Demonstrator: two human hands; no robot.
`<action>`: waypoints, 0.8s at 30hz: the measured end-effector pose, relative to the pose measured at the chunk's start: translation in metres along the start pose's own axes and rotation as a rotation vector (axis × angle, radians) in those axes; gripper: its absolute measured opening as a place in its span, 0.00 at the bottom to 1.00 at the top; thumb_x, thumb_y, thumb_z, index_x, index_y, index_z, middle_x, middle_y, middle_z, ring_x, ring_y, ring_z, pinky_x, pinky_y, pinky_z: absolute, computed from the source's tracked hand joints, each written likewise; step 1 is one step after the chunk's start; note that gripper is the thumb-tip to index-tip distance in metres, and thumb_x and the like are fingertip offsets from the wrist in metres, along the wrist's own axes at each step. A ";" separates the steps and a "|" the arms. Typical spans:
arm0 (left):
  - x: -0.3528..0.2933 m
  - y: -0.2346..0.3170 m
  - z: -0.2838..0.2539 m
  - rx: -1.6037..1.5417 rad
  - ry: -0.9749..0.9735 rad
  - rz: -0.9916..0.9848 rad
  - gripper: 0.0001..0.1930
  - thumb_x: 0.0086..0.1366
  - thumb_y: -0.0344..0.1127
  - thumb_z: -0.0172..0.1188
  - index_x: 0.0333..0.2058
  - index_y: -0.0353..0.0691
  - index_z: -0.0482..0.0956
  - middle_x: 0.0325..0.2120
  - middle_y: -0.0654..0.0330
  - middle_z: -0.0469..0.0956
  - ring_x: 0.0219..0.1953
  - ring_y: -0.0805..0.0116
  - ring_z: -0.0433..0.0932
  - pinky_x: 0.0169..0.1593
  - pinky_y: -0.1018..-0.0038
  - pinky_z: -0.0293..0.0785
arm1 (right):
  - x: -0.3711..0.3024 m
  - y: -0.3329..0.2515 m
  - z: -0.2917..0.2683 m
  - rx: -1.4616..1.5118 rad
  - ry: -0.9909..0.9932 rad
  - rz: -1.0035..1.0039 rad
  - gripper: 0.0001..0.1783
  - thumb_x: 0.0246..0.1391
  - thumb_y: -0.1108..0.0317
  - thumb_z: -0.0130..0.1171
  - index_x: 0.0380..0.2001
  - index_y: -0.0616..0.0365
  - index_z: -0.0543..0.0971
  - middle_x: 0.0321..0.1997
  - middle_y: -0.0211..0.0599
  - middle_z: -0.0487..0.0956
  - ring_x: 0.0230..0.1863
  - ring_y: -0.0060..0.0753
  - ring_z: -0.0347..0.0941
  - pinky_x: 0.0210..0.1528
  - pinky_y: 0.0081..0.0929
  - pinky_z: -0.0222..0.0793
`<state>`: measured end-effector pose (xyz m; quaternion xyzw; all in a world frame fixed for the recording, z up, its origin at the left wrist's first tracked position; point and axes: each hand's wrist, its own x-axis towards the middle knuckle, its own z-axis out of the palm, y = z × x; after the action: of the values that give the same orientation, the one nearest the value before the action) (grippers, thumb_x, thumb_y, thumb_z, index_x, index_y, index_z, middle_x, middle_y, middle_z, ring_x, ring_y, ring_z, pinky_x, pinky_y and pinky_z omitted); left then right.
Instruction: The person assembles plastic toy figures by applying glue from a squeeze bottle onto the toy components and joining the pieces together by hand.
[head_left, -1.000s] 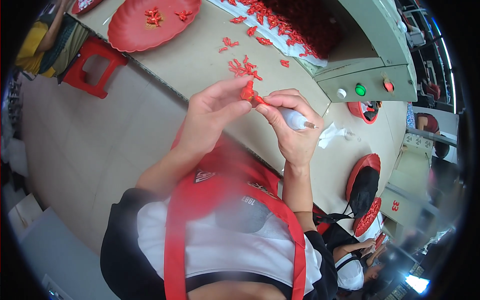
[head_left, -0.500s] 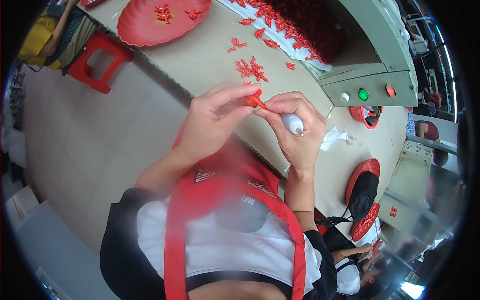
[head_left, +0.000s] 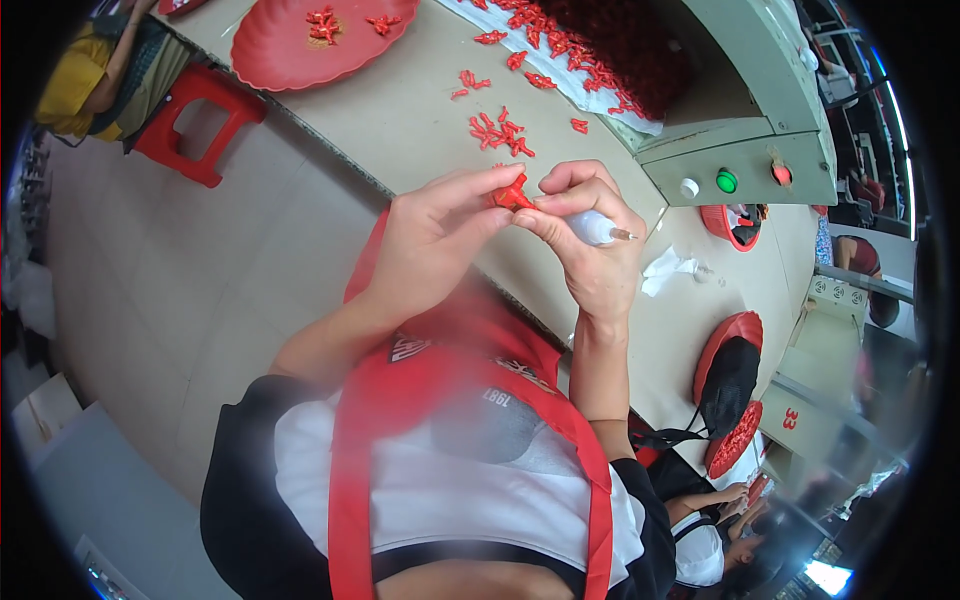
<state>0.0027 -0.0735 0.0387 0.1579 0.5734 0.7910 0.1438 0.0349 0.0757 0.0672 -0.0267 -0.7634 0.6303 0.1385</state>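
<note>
My left hand point(head_left: 430, 240) pinches a small red plastic part point(head_left: 511, 194) between thumb and fingertips, just above the edge of the beige table point(head_left: 420, 110). My right hand point(head_left: 590, 250) meets it from the right, fingertips touching the same part, while its palm and fingers grip a small white glue bottle point(head_left: 592, 228) whose thin metal tip points to the right. Both hands are held over my red apron. Loose red parts point(head_left: 497, 130) lie on the table just beyond the hands.
A red dish point(head_left: 280, 50) with a few parts sits far left on the table. A heap of red parts point(head_left: 590, 50) lies by a grey machine with buttons point(head_left: 740, 170). Crumpled tissue point(head_left: 665, 268), red baskets point(head_left: 735, 222), a red stool point(head_left: 195, 120) and other seated people surround me.
The glue bottle has turned in my right hand, so its metal tip now points right. Both hands stay joined on the red part and have shifted slightly up.
</note>
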 end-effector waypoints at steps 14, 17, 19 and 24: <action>0.003 -0.007 -0.002 0.105 0.007 0.042 0.16 0.54 0.20 0.54 0.44 0.34 0.74 0.31 0.58 0.75 0.34 0.76 0.73 0.38 0.81 0.69 | 0.004 0.015 -0.003 0.128 -0.066 0.071 0.09 0.32 0.79 0.68 0.20 0.61 0.77 0.31 0.32 0.70 0.33 0.22 0.68 0.35 0.20 0.64; 0.004 -0.008 -0.002 0.160 0.027 0.088 0.16 0.53 0.20 0.54 0.43 0.35 0.75 0.30 0.57 0.75 0.32 0.75 0.74 0.36 0.80 0.70 | 0.004 0.015 -0.004 0.116 -0.091 0.043 0.10 0.31 0.79 0.68 0.20 0.61 0.77 0.31 0.32 0.70 0.34 0.22 0.68 0.35 0.20 0.64; 0.005 -0.008 -0.001 0.170 0.034 0.093 0.16 0.53 0.20 0.54 0.42 0.35 0.75 0.30 0.57 0.75 0.32 0.74 0.74 0.36 0.80 0.70 | 0.005 0.016 -0.003 0.129 -0.095 0.050 0.10 0.31 0.79 0.68 0.20 0.61 0.77 0.31 0.32 0.70 0.34 0.23 0.67 0.35 0.20 0.64; 0.005 -0.009 -0.001 0.181 0.037 0.097 0.16 0.52 0.20 0.54 0.42 0.35 0.75 0.30 0.56 0.76 0.32 0.74 0.75 0.37 0.80 0.71 | 0.005 0.018 -0.005 0.155 -0.118 0.079 0.10 0.32 0.78 0.68 0.20 0.61 0.77 0.32 0.33 0.71 0.35 0.23 0.68 0.37 0.21 0.64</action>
<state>-0.0022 -0.0696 0.0306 0.1832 0.6368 0.7447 0.0797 0.0284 0.0849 0.0514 -0.0090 -0.7174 0.6931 0.0699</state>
